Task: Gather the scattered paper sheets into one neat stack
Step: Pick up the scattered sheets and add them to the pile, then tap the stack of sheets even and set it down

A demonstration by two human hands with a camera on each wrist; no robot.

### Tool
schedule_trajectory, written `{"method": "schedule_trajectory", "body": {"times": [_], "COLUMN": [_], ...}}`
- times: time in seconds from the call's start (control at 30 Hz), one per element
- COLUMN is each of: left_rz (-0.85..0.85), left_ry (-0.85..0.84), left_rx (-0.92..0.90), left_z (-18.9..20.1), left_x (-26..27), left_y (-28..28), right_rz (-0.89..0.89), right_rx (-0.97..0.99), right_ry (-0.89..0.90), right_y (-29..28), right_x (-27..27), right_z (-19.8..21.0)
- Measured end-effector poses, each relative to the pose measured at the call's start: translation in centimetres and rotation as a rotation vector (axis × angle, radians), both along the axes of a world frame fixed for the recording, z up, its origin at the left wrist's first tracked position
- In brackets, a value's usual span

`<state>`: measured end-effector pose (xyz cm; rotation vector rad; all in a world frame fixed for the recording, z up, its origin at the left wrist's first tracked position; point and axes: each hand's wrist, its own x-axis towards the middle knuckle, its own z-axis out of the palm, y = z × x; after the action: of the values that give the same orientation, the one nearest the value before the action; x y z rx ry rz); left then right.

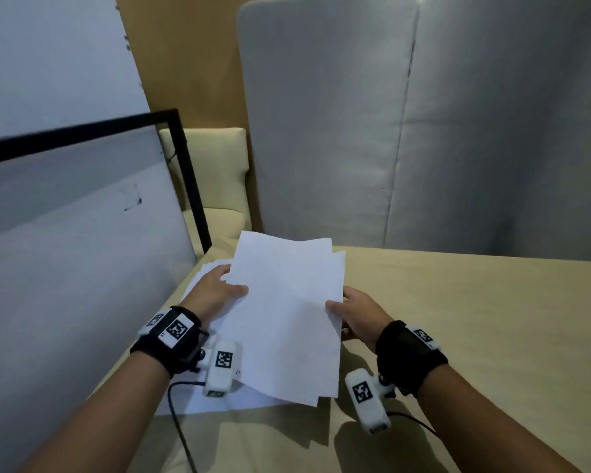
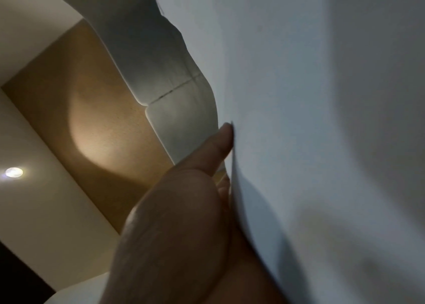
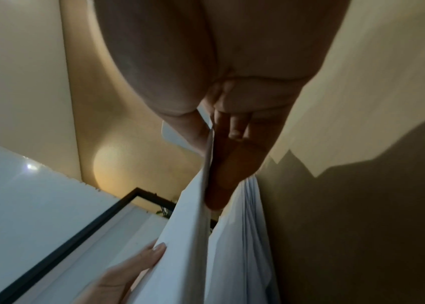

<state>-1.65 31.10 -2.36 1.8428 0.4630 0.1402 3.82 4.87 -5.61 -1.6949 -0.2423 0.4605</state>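
Paper sheets [image 1: 287, 312], gathered in a loose bundle, hang just above a wooden table [image 1: 475, 319], the long axis running away from the person and the edges fanned unevenly at the near end. More sheets [image 1: 198, 401] lie flat on the table beneath and to the left. The left hand [image 1: 215, 291] pinches the bundle's left edge, thumb on top; the right hand [image 1: 359, 319] grips the right edge likewise. Both sit level, so squaring likely means tapping the near edge down.
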Motion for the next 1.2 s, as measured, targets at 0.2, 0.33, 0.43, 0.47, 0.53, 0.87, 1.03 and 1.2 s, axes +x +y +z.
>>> {"method": "schedule_trajectory", "body": {"times": [0.2,0.33,0.43,0.47,0.53,0.87,1.03,1.2], "left_rz": [0.066,0.078,0.089,0.105,0.138,0.147,0.081,0.154], "left_ry": [0.092,0.185,0.222,0.231,0.242,0.355,0.431,0.466], "left_rx": [-0.048,0.038,0.093,0.109,0.149,0.281,0.402,0.374], "left_z": [-1.6,-2.8,-3.9,-4.2,-4.6,-3.8,-2.9,-3.2], "left_x": [-1.1,-1.5,-1.9,-2.1,-2.1,-0.1,0.6,1.4], "left_y": [5.8,8.6,10.3,10.6,11.0,9.4,8.1,9.0], "right_rz": [0.074,0.070,0.067,0.039,-0.014,-0.026,0.010,-0.068], "right_rx": [-0.007,-0.053,-0.127,-0.171,-0.236,-0.462,-0.546,-0.632], "right_ry": [0.039,0.029,-0.020,-0.036,-0.042,-0.064,-0.073,-0.063], "right_y": [4.6,6.8,7.9,8.2,8.5,10.0,10.6,10.0], "right_x": [0.6,1.5,2.1,2.2,2.4,2.9,3.4,3.5], "right_z": [-0.7,-1.3,-1.9,-2.0,-2.4,-1.4,-1.9,-2.1]}}
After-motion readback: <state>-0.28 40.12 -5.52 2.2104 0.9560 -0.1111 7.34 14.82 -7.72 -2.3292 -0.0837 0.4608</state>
